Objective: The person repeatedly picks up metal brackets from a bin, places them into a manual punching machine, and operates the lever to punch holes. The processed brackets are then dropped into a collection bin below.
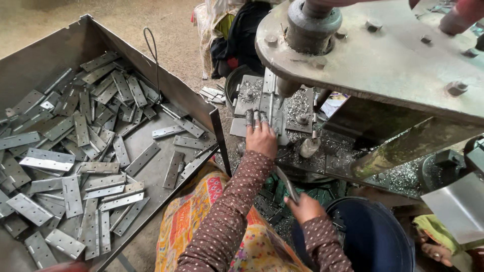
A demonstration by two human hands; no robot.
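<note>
My left hand (260, 135) rests flat on a long metal hinge (270, 103) that lies on the press bed (297, 108) under the machine's ram, fingertips wrapped in grey tape. Lower down, my right hand (304, 207) grips another metal hinge (286, 183), held at a slant above a dark blue tub (375, 236). Both sleeves are brown with white dots.
A large metal tray (166, 88) on the left holds several flat hinges. The grey machine head (373, 48) overhangs the top right. Metal shavings (327, 151) litter the bed. Another person's hand (436, 249) shows at the bottom right.
</note>
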